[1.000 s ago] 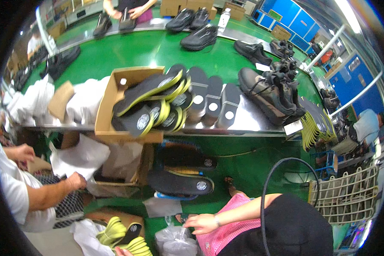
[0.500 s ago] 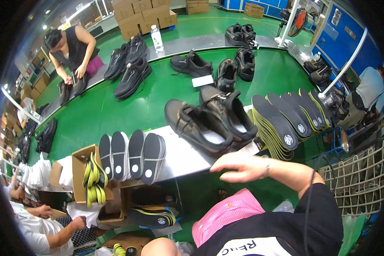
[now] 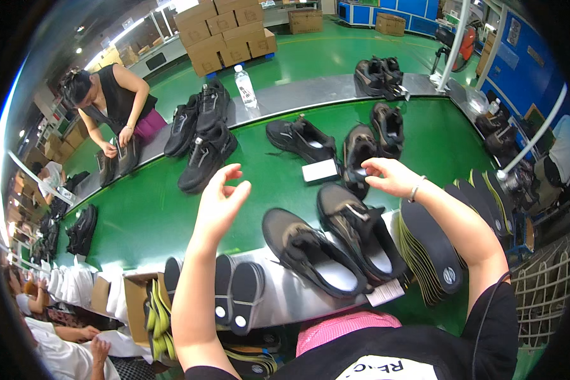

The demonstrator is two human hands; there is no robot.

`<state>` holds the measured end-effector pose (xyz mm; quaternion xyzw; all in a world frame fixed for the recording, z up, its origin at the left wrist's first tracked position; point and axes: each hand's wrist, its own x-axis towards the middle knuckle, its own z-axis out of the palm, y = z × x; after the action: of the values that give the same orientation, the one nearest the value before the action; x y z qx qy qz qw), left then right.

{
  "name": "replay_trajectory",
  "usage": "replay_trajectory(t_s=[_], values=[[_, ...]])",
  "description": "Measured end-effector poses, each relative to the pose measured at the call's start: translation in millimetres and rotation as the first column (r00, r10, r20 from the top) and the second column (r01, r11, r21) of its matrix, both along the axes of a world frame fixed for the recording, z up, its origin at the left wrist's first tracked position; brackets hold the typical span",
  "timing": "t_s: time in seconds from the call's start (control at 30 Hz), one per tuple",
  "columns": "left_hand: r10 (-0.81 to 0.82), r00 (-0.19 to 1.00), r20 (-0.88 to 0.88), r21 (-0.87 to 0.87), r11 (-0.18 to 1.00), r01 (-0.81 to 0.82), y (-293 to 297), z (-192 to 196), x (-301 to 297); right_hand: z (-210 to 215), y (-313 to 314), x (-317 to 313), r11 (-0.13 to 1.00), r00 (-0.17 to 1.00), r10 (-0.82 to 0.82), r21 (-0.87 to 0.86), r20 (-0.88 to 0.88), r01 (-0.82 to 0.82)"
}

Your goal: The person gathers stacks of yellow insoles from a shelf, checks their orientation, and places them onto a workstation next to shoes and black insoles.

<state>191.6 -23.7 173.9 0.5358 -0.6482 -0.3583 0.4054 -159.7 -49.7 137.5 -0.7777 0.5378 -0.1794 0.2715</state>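
In the head view, your left hand (image 3: 221, 204) has come into sight at nine o'clock, empty, thumb and fingers parted, near the black shoes (image 3: 204, 158) at ten. Your right hand (image 3: 394, 178), well apart from it, has moved forward to three, fingers loosely bent by a brown shoe (image 3: 356, 152) at two; I cannot tell whether they touch. The nearer brown pair (image 3: 288, 229) lies at five.

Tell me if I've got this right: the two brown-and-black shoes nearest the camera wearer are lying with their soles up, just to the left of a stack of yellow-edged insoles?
Not quite: the two brown-and-black shoes stand on their soles with their openings facing up, as the head view shows. They are just left of the stack of yellow-edged insoles.
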Motion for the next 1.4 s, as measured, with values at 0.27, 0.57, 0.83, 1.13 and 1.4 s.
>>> replay_trajectory(t_s=[0.27, 0.57, 0.83, 1.13, 1.4], values=[[0.246, 0.786, 0.567, -0.011, 0.957, -0.291, -243, -120, 111, -80, -170, 67, 0.993, 0.823, -0.006, -0.101, -0.568, -0.063], [0.199, 0.686, 0.700, 0.119, 0.914, -0.387, -349, -225, 132, -149, -221, 50, 0.970, 0.774, 0.152, -0.058, -0.615, -0.237], [0.170, 0.596, 0.785, -0.224, 0.974, 0.018, -280, -153, 36, -108, -239, 8, 0.976, 0.949, -0.036, -0.215, -0.314, -0.034], [0.031, 0.619, 0.784, -0.391, 0.800, 0.455, -428, -104, -122, -55, -392, -30, 0.863, 0.833, -0.455, -0.387, -0.314, 0.325], [-0.297, 0.766, 0.570, 0.084, 0.949, 0.305, -511, -221, -167, -159, -420, -50, 0.883, 0.909, -0.412, -0.221, 0.061, 0.414]])
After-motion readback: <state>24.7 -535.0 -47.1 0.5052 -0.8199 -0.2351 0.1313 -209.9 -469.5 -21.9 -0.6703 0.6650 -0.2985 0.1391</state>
